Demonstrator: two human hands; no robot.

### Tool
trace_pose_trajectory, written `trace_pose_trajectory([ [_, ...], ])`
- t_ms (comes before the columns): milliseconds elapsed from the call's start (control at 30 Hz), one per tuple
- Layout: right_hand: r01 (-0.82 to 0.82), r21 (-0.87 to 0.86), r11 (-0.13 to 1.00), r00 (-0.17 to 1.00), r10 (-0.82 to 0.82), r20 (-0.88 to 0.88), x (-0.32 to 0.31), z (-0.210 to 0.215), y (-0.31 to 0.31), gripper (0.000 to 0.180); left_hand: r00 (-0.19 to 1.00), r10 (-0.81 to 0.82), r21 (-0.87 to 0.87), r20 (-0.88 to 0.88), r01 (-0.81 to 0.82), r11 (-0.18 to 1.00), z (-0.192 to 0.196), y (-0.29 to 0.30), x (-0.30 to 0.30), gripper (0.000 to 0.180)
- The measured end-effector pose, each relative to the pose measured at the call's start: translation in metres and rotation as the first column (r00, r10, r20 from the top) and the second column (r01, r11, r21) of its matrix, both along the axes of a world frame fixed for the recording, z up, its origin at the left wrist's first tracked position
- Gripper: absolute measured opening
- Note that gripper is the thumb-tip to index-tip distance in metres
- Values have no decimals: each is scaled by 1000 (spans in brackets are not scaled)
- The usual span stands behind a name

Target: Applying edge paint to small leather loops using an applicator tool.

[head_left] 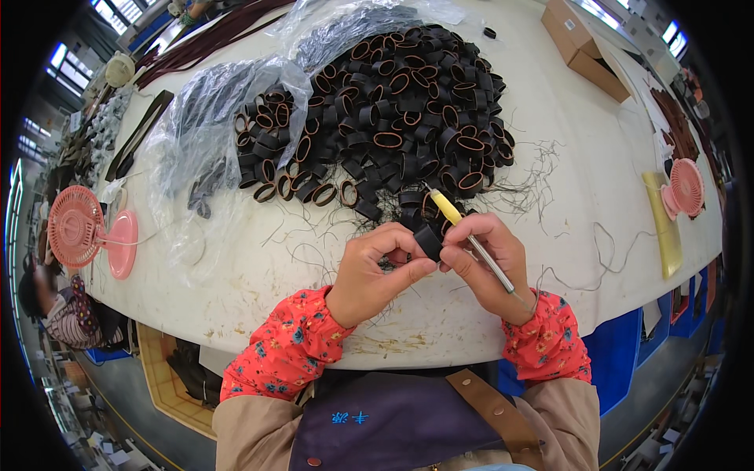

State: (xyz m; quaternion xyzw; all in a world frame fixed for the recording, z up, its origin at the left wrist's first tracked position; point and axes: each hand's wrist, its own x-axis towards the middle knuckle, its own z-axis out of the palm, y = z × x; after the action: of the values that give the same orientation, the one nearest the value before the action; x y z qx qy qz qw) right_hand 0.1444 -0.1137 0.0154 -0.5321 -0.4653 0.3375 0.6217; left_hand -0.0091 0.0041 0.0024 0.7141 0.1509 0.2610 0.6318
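The tool's (471, 239) tip hides behind the loop (429, 238), which the fingers partly cover. The bag (196, 133) blurs its contents. Far left, the benches are too small to tell.

left hand (369, 275), right hand (487, 263), grips closed, touching

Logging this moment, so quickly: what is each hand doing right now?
Left hand: closed, pinching the black loop.
Right hand: closed on the yellow-handled tool, fingertips also at the loop.
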Motion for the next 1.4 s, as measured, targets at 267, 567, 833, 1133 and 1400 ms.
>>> trace_pose_trajectory([
  [267,-34,-48,998,995,29,-96,2,0,-2,17,999,-39,-33,-9,38,999,-3,1,2,12],
  [567,-35,49,998,998,32,49,3,-2,2,26,998,-52,-406,-33,34,913,2,-1,2,11],
  [833,-43,39,998,972,33,232,3,1,1,29,998,-55,-255,-10,51,966,-4,2,1,9],
  [1133,-100,-14,995,959,100,265,5,4,0,35,1000,-26,-287,4,26,957,-6,4,0,9],
  [1400,-52,4,999,996,51,71,2,0,-2,30,999,-22,-182,-31,16,983,-1,3,0,8],
])
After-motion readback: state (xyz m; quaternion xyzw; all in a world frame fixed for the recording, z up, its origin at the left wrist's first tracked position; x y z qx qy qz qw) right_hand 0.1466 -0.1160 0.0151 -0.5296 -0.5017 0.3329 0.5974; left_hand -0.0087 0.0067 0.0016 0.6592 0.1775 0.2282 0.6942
